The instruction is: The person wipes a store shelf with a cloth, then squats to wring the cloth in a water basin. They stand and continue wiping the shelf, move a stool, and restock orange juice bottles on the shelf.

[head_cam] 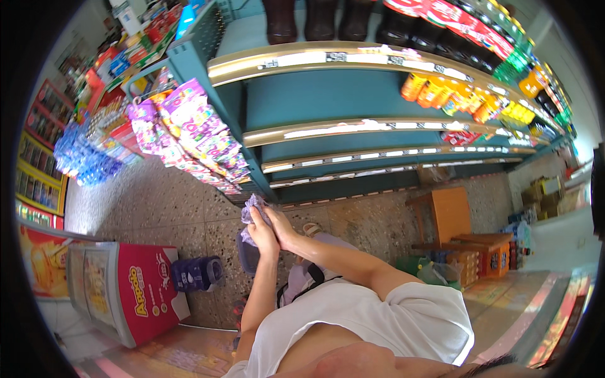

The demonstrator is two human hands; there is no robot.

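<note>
A crumpled light-purple cloth (252, 208) is squeezed between my two hands, in front of the shelf's near left corner. My left hand (263, 232) is closed around it from the left, thumb on top. Against it from the right presses my right hand (281, 227), its fingers partly hidden. Part of the cloth hangs below the hands, over a grey-purple plastic basin (247, 255) on the floor. What is in the basin cannot be made out.
Teal shelving (321, 97) with drink bottles spans the front. Purple snack bags (198, 123) hang at its left end. A pink chest freezer (142, 288) and a dark blue container (196, 274) stand left. A wooden chair (449, 215) stands right.
</note>
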